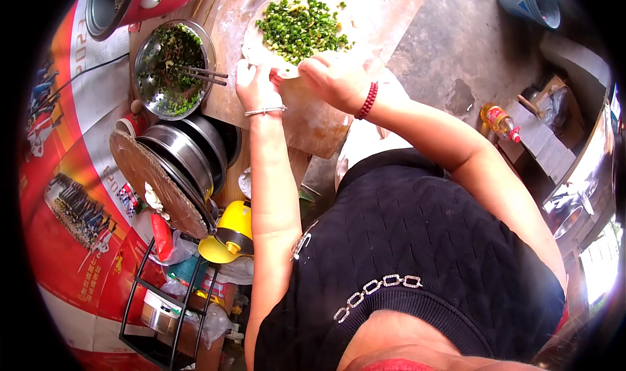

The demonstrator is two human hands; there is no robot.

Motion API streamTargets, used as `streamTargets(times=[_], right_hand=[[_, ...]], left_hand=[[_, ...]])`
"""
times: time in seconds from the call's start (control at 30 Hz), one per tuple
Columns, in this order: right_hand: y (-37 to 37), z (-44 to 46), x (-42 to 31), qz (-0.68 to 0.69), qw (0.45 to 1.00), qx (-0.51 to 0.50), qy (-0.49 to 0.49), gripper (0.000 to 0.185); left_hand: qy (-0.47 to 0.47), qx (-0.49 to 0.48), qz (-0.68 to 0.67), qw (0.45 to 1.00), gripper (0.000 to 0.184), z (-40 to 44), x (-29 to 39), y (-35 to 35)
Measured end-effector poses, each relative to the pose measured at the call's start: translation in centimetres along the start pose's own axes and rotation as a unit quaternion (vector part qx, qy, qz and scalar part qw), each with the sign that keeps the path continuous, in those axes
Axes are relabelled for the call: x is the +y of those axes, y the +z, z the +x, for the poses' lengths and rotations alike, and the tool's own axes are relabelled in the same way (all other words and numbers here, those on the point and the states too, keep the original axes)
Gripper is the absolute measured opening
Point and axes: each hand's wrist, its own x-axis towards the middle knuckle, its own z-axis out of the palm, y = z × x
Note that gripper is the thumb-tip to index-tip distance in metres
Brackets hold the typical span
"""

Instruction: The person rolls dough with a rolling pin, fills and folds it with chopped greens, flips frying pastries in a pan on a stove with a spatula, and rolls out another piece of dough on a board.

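A flat, pale sheet of dough (253, 46) lies on a floured wooden board (228, 58), with chopped green chives or scallions (303, 28) heaped over its middle. My left hand (256, 87), with a silver bracelet at the wrist, has its fingers closed at the near left edge of the dough. At the near right edge, my right hand (336, 78) also pinches the dough rim; a red bead bracelet circles that wrist. The fingertips of both hands are partly hidden.
Left of the board stands a steel bowl (140, 71) of chopped greens with chopsticks (207, 76) in it. Stacked pans (176, 146), a round woven lid (147, 182) and a yellow kettle-like item (235, 227) are nearer. An oil bottle (499, 120) lies far right.
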Motion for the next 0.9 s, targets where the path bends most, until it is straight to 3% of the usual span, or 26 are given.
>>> streamTargets(times=[0.13, 0.17, 0.27, 0.4, 0.5, 0.6, 0.63, 0.73, 0.87, 0.9], right_hand=[[-1.6, 1.0, 1.3, 0.015, 0.996, 0.074, 0.057, 0.007], [-1.6, 1.2, 2.5, -0.023, 0.994, 0.109, 0.019, 0.008], [-2.3, 1.6, 4.0, -0.039, 0.992, 0.096, 0.078, 0.009], [-2.6, 2.0, 5.7, -0.067, 0.987, 0.115, 0.086, 0.009], [-2.7, 2.0, 6.1, -0.054, 0.988, 0.113, 0.091, 0.009], [-3.5, 2.3, 5.8, -0.023, 0.993, 0.107, 0.034, 0.008], [-3.5, 2.6, 6.1, -0.001, 0.993, 0.117, -0.022, 0.011], [-3.5, 2.9, 5.9, 0.025, 0.992, 0.119, -0.045, 0.015], [-3.6, 3.1, 6.0, 0.013, 0.993, 0.101, -0.051, 0.017], [-3.6, 3.1, 6.1, 0.017, 0.994, 0.098, -0.045, 0.017]], left_hand=[[0.035, -0.041, 0.147, 0.988, 0.011, 1.4, 0.9, 3.0], [0.044, -0.070, 0.165, 0.983, 0.010, 2.4, 0.8, 3.6], [0.109, -0.106, 0.243, 0.958, 0.007, 4.1, 0.6, 6.5], [0.112, -0.108, 0.278, 0.948, 0.009, 5.7, -0.1, 8.4], [0.153, -0.132, 0.426, 0.882, 0.014, 6.2, -0.2, 7.0], [0.306, -0.223, 0.519, 0.766, 0.034, 5.7, 0.5, 6.3], [0.315, -0.302, 0.519, 0.735, 0.048, 5.2, 1.4, 6.7], [0.379, -0.379, 0.555, 0.636, 0.049, 5.7, 1.8, 6.5], [0.387, -0.429, 0.561, 0.593, 0.037, 7.6, 2.9, 5.5], [0.404, -0.438, 0.576, 0.559, 0.037, 7.8, 3.5, 5.7]])
